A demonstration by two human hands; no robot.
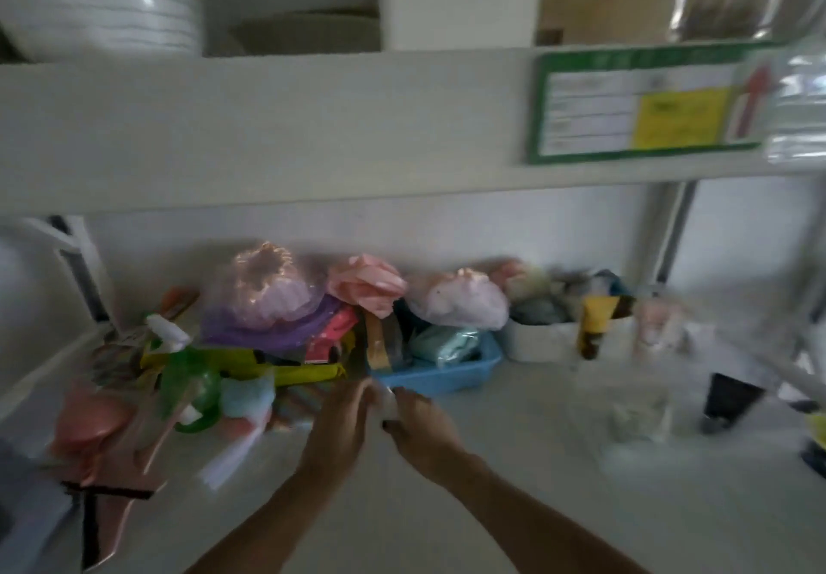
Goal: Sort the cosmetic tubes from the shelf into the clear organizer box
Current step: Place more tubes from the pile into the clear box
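Observation:
The view is blurred by motion. My left hand and my right hand meet in the middle of the white shelf, just in front of a blue basket. Both pinch a small white object between their fingertips; it is too blurred to name. A yellow and black tube stands upright to the right, beside a pale pink tube. A black-capped white tube leans further right. A faint clear box sits on the shelf at the right.
Bagged pink, purple and white items are piled along the back. Colourful packets and a green item crowd the left. A white tray holds grey bundles. Above runs an upper shelf board with a green-framed label.

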